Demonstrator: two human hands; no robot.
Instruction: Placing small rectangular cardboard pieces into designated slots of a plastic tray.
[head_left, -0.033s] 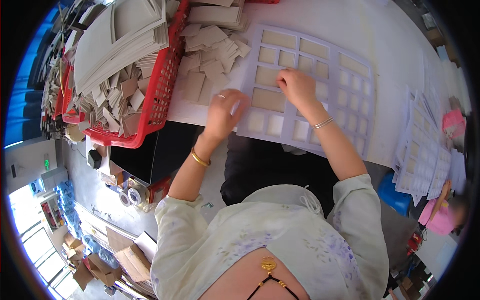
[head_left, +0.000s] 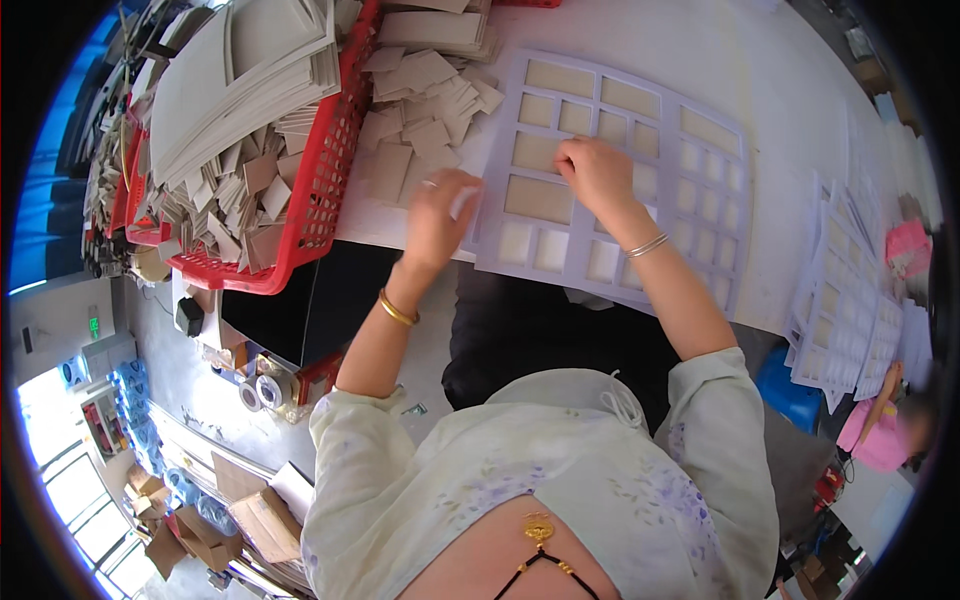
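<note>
A white panel [head_left: 578, 225] with rows of rectangular openings lies on the table in front of me; beige card shows in many of them. Over its upper-middle openings rests my right hand [head_left: 597, 180], fingers curled together; whatever they may pinch is hidden. My left hand [head_left: 438, 215], slightly blurred, hovers by the panel's left edge, thumb and fingers apart with nothing seen between them. Close beyond it, loose grey-beige cardboard pieces [head_left: 430, 105] are heaped on the table, and larger rectangular pieces [head_left: 388, 168] lie nearer the hand.
At left, a red plastic basket [head_left: 325, 190] overflows with cardboard pieces and large stacked sheets [head_left: 240, 90]. More white panels [head_left: 840, 310] are stacked at the table's right end. A blue stool [head_left: 787, 388] and a person in pink [head_left: 880, 435] are at far right.
My left hand has shifted slightly left, away from the panel's edge. My right hand stays in the same place on the panel.
</note>
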